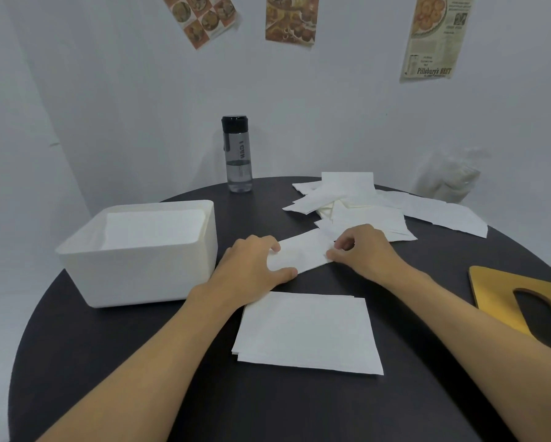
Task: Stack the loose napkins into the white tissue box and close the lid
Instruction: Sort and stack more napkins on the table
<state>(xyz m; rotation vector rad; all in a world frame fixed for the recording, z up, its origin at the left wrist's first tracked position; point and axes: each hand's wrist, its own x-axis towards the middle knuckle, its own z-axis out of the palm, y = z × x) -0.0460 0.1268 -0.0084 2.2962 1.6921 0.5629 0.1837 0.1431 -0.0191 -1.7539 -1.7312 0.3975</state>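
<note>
Currently: the single napkin (pixel 303 254) lies at the centre of the round dark table (pixel 133 371), held at both ends. It is plain white, thin and rectangular, set at a slant with its right end further from the person. Its surface is flat, with a faint crease near the left end.

Left hand (pixel 252 266): fingers curled over the napkin's left end, thumb stretched along its near edge, so it grips the sheet. Right hand (pixel 365 250): fingertips bunched and pinching the napkin's right end, palm down.

The neat stack (pixel 306 333) of white napkins lies just nearer the person than the held sheet, edges almost aligned, with a lower layer showing at the left and near edges. The left wrist lies over its far left corner.

The loose pile (pixel 363 208) sits behind the right hand, sheets overlapping at mixed angles and spreading towards the right rim of the table.

The white tissue box (pixel 140 269) stands left of the hands, open at the top, with rounded corners. White napkins lie flat inside, below the rim.

The lid (pixel 494 291) lies flat on the table at the right, yellow-tan with a long dark slot, apart from the box.

A dark-capped water bottle (pixel 238 154) stands upright at the far edge.
</note>
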